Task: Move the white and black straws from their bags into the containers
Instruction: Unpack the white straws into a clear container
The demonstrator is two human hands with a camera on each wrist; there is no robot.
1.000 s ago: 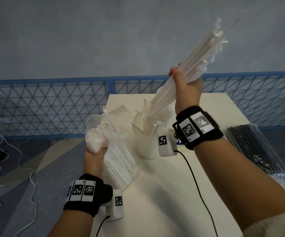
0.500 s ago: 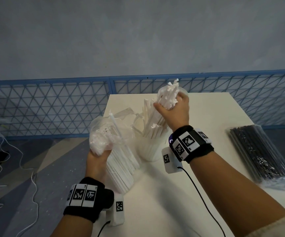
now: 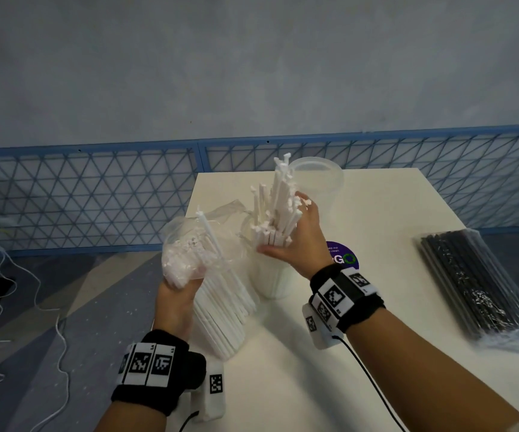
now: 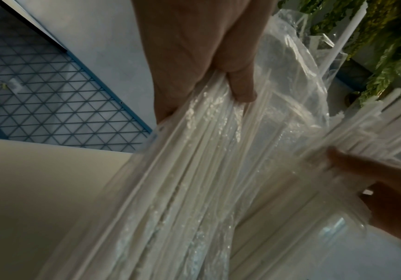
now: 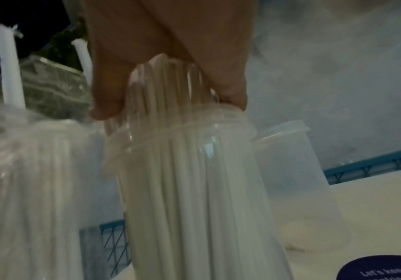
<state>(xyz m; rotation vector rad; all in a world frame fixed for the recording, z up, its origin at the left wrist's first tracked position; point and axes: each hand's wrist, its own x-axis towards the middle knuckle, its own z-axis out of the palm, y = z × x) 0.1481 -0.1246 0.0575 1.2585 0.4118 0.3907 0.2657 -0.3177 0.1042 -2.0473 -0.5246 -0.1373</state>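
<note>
On the white table (image 3: 392, 213), a clear container (image 3: 270, 279) stands packed with white straws (image 3: 275, 210). My right hand (image 3: 292, 241) wraps around the bundle just above the rim, and the right wrist view shows thumb and fingers curled on the straws (image 5: 170, 85) over the container (image 5: 194, 170). To its left, my left hand (image 3: 175, 291) grips a clear bag of white straws (image 3: 220, 307) near its open top, and its fingers (image 4: 241, 87) press the plastic (image 4: 194, 189). A sealed bag of black straws (image 3: 476, 275) lies flat at the right.
A second clear container (image 3: 317, 182) stands empty behind the full one. A purple round sticker (image 3: 343, 258) is on the table beside my right wrist. Blue mesh fencing (image 3: 96, 198) runs behind the table. Loose white cords (image 3: 49, 307) lie on the floor at the left.
My right hand has come down from high above the table and lowered its bundle of white straws into the container. The left hand still holds the bag in about the same place.
</note>
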